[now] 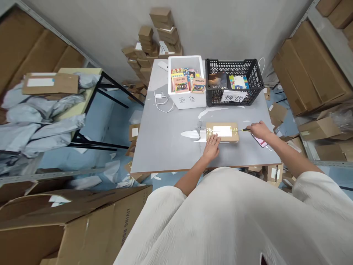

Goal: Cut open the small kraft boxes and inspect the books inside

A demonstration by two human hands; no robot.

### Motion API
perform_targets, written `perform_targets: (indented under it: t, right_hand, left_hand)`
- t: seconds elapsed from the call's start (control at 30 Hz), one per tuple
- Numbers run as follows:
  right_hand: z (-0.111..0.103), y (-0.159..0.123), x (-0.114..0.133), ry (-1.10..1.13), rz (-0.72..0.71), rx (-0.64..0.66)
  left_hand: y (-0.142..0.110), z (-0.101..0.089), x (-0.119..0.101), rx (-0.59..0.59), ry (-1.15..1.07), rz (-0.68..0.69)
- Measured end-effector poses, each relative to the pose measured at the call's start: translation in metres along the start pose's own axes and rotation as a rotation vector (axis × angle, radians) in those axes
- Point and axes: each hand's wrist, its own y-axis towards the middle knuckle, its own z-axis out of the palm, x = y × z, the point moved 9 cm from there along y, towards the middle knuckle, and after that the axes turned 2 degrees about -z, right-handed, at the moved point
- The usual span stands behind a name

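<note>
A small brown cardboard box (236, 137) with a white label and shiny clear tape lies on the grey table (165, 147). My left hand (211, 147) rests flat on the box's near left part, fingers stretched out. To the right of the box, my right hand (259, 130) is closed around the yellow-and-black handle of a screwdriver (245, 129). Its thin shaft points left and reaches the taped right end of the box; whether the tip is under the tape I cannot tell. Beneath my right hand, a phone (260, 141) with a lit pinkish screen is partly covered.
Behind the box stand a white foam bin (190, 101) and a black plastic crate (235, 97), both holding books. A white charger cable (165, 106) lies at the left. Grey parcels (46, 129) cover a side table. Large cartons (102, 228) and scraps surround the table.
</note>
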Motion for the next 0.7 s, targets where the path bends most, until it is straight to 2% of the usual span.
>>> perform_targets:
  t: [0.2,0.33,0.53,0.7]
  right_hand:
    - [0.017,-0.021,-0.052,0.149,0.047,-0.056]
    - [0.027,-0.031,-0.071,0.311,0.093,-0.093]
    - [0.04,-0.032,-0.068,0.49,0.12,-0.099]
    - [0.049,-0.026,-0.055,0.627,0.083,-0.102]
  left_hand:
    - [0.004,-0.013,-0.003,-0.027,0.029,-0.06]
    - [0.027,-0.021,-0.012,-0.029,0.041,-0.11]
    - [0.081,-0.012,-0.035,0.074,0.017,-0.017]
    - [0.104,-0.006,-0.038,0.149,0.081,-0.013]
